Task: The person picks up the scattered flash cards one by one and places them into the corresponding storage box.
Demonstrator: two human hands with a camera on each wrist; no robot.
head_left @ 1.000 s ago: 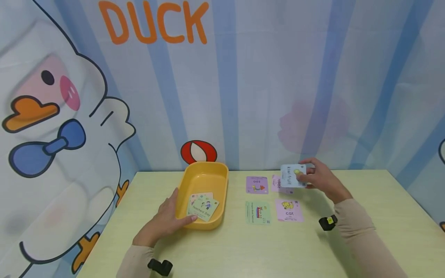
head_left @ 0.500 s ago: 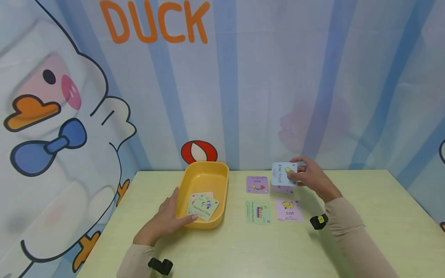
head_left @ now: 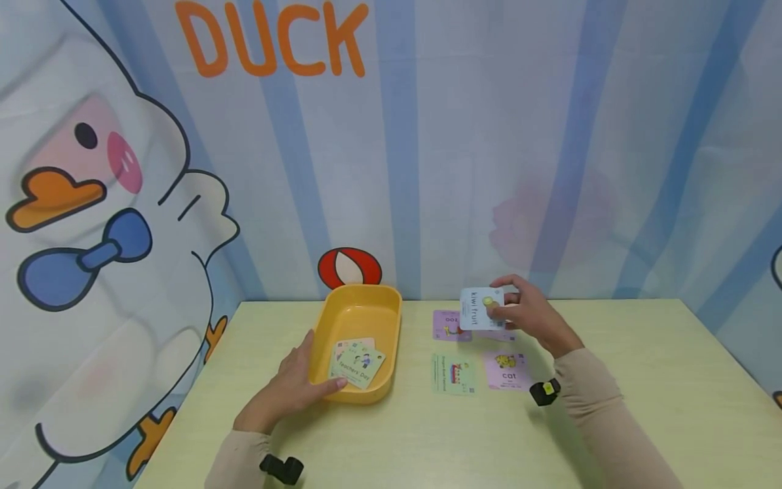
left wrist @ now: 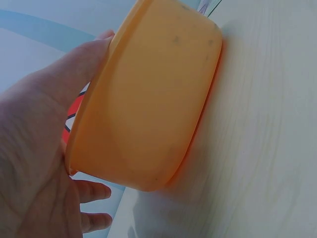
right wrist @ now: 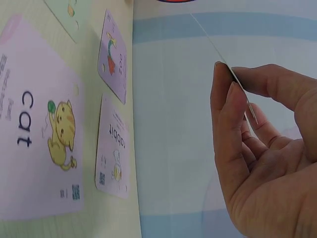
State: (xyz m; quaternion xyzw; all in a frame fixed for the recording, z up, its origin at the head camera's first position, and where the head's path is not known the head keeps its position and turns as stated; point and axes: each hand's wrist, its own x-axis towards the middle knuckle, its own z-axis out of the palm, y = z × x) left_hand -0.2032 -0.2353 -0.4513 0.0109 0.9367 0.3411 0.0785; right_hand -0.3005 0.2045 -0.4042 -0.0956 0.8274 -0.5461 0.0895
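Observation:
My right hand point(head_left: 530, 314) pinches a pale blue "kiwi fruit" card point(head_left: 472, 307) between thumb and fingers above the table; in the right wrist view the card point(right wrist: 208, 37) shows edge-on. Below it lie a purple "zoo" card point(head_left: 444, 326), partly covered, and the pink rabbit card point(right wrist: 113, 148), mostly hidden in the head view. Nearer lie a green dragon boat card point(head_left: 453, 373) and the pink "cat" card point(head_left: 508, 371). My left hand point(head_left: 293, 384) holds the yellow tray point(head_left: 394, 339) at its near left corner, thumb over the rim. A green "Teachers' Day" card point(head_left: 357, 365) tops others inside.
The pale wooden table point(head_left: 391, 448) ends at the back against a blue and white curtain point(head_left: 452, 149) printed with a duck. A black wrist camera point(head_left: 545, 392) hangs at the right wrist and another black camera point(head_left: 282, 468) at the left.
My right hand has carried the kiwi fruit card leftwards, from over the rabbit card to partly over the zoo card. The left hand and the tray have stayed in place.

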